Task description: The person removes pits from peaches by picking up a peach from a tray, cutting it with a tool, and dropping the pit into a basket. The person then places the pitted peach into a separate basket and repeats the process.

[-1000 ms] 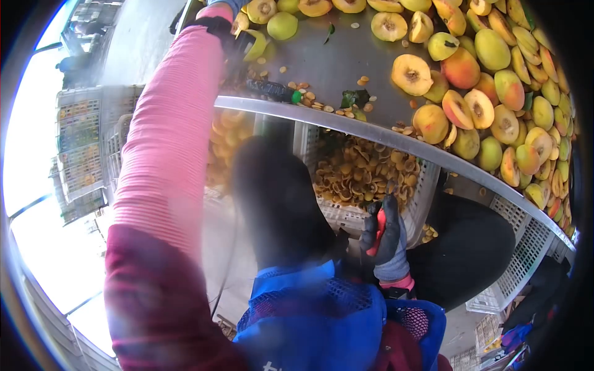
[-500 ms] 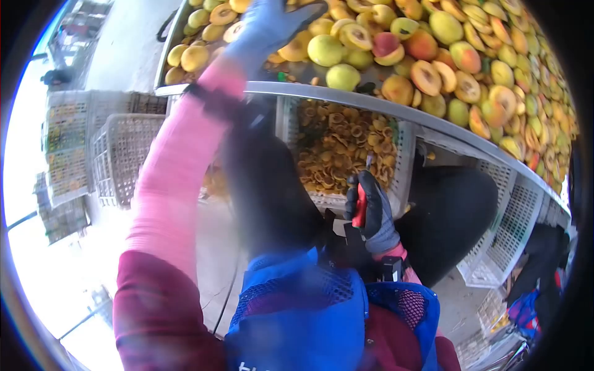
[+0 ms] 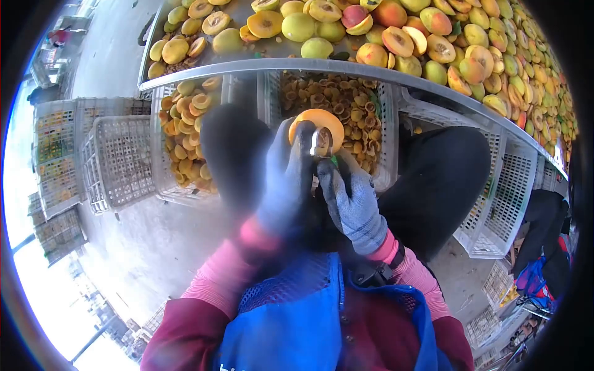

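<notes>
My left hand (image 3: pixel 278 179), in a grey-blue glove with dark fingers, is closed around a peach half (image 3: pixel 333 123) with its orange cut face toward me. My right hand (image 3: pixel 357 207), gloved alike, is closed on a pitting tool whose metal loop (image 3: pixel 321 141) lies against the middle of the cut face. Most of the tool's handle is hidden by the fingers; a bit of green shows there. Both hands meet between my knees, in front of a crate (image 3: pixel 388 133) of brown-orange scooped-out pieces.
A metal-edged table (image 3: pixel 260 64) bears many whole and halved peaches (image 3: pixel 396 42). Left of my knee a white crate (image 3: pixel 176 196) holds peach halves. Stacked crates (image 3: pixel 120 157) stand farther left, with more crates (image 3: pixel 489 232) at right. Another person's dark-clothed leg (image 3: pixel 544 216) shows at far right.
My left hand has come down from the fruit on the table and now holds a peach half. My right hand has raised the tool to it from near my lap.
</notes>
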`<action>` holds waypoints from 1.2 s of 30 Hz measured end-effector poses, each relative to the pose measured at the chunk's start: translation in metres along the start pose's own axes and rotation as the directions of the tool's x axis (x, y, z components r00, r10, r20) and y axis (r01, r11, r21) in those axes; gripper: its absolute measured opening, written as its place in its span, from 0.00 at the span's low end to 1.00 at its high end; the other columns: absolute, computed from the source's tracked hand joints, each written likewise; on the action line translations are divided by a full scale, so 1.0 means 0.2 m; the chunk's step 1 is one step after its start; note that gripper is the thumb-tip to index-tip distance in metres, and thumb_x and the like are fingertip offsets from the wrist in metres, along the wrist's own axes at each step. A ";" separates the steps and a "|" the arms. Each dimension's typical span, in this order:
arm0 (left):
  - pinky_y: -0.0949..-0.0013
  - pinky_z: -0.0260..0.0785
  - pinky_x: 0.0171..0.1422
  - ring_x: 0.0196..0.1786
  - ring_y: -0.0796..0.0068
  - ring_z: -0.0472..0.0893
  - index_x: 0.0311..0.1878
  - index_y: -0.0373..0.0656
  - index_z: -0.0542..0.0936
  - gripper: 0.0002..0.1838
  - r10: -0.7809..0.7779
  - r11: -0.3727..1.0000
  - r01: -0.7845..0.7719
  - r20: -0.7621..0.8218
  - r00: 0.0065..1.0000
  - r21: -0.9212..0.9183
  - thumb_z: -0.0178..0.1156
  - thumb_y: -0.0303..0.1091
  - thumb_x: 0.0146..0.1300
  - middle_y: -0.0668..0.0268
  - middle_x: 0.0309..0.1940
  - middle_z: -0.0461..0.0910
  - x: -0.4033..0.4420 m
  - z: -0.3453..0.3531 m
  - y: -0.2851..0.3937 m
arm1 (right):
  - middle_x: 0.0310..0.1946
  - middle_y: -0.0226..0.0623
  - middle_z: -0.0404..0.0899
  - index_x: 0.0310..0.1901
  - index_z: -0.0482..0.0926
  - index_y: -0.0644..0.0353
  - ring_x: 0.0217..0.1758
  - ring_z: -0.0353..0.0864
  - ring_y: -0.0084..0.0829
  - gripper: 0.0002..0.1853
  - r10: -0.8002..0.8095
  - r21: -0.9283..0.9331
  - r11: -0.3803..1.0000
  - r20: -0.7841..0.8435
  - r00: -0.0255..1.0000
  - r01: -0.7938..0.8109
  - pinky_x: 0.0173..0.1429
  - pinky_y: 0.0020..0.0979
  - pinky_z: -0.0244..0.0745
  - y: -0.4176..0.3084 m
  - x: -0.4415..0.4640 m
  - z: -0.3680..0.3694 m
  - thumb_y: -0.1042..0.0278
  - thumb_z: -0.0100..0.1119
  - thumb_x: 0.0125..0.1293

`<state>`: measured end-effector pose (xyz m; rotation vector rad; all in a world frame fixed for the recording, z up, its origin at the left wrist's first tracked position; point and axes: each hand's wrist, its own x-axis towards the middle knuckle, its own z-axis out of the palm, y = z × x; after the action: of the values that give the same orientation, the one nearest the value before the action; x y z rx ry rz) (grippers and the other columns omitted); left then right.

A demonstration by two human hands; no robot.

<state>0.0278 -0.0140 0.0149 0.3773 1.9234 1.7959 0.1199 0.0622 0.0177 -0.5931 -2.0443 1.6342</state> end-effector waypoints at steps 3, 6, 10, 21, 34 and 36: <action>0.65 0.70 0.43 0.40 0.59 0.76 0.55 0.32 0.68 0.19 0.101 0.958 -0.131 0.126 0.987 0.253 0.54 0.32 0.65 0.49 0.42 0.73 -0.03 -0.03 -0.01 | 0.28 0.49 0.75 0.42 0.72 0.64 0.30 0.77 0.48 0.08 -0.085 -0.123 0.989 -0.041 0.996 0.079 0.34 0.40 0.70 0.01 -0.02 -0.02 0.69 0.52 0.65; 0.65 0.70 0.44 0.41 0.61 0.75 0.55 0.33 0.68 0.18 0.173 0.934 -0.205 0.134 0.976 0.293 0.53 0.30 0.64 0.51 0.42 0.72 -0.04 -0.03 -0.02 | 0.29 0.50 0.75 0.44 0.72 0.64 0.32 0.77 0.50 0.10 -0.011 -0.133 0.991 0.004 1.000 0.011 0.35 0.40 0.70 0.02 -0.05 -0.03 0.68 0.51 0.66; 0.66 0.70 0.45 0.42 0.63 0.74 0.55 0.34 0.68 0.17 0.263 0.903 -0.272 0.073 0.962 0.333 0.52 0.28 0.64 0.54 0.43 0.71 -0.07 0.02 -0.02 | 0.31 0.51 0.75 0.46 0.71 0.64 0.33 0.77 0.52 0.11 -0.123 -0.240 0.964 -0.026 0.992 0.114 0.36 0.41 0.71 0.07 -0.09 -0.01 0.66 0.50 0.66; 0.65 0.68 0.46 0.42 0.64 0.71 0.54 0.33 0.68 0.17 0.478 0.739 -0.465 0.108 0.872 0.487 0.49 0.25 0.62 0.54 0.43 0.68 -0.06 0.06 -0.14 | 0.48 0.53 0.74 0.59 0.66 0.71 0.50 0.75 0.45 0.21 0.130 -0.010 0.992 0.052 0.990 -0.129 0.54 0.38 0.69 0.11 -0.15 -0.02 0.65 0.47 0.71; 0.71 0.67 0.58 0.51 0.73 0.76 0.56 0.31 0.73 0.17 0.157 0.934 -0.254 0.352 0.923 0.249 0.50 0.31 0.69 0.59 0.48 0.79 0.06 -0.05 -0.04 | 0.24 0.31 0.72 0.40 0.75 0.58 0.21 0.71 0.22 0.12 0.620 0.506 0.411 0.455 0.639 -0.759 0.23 0.24 0.65 0.05 -0.11 -0.05 0.58 0.48 0.71; 0.71 0.67 0.57 0.50 0.74 0.76 0.56 0.31 0.72 0.17 0.019 0.982 -0.073 0.291 0.957 0.175 0.51 0.31 0.69 0.59 0.46 0.78 0.04 -0.02 0.01 | 0.21 0.27 0.69 0.36 0.73 0.56 0.17 0.67 0.20 0.15 0.621 0.548 0.307 0.505 0.600 -0.778 0.19 0.21 0.60 0.01 -0.10 -0.06 0.53 0.46 0.71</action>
<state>0.0189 -0.0139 0.0168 0.7120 1.8873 1.4962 0.1438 0.0596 0.0159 -1.1386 -0.9486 2.9173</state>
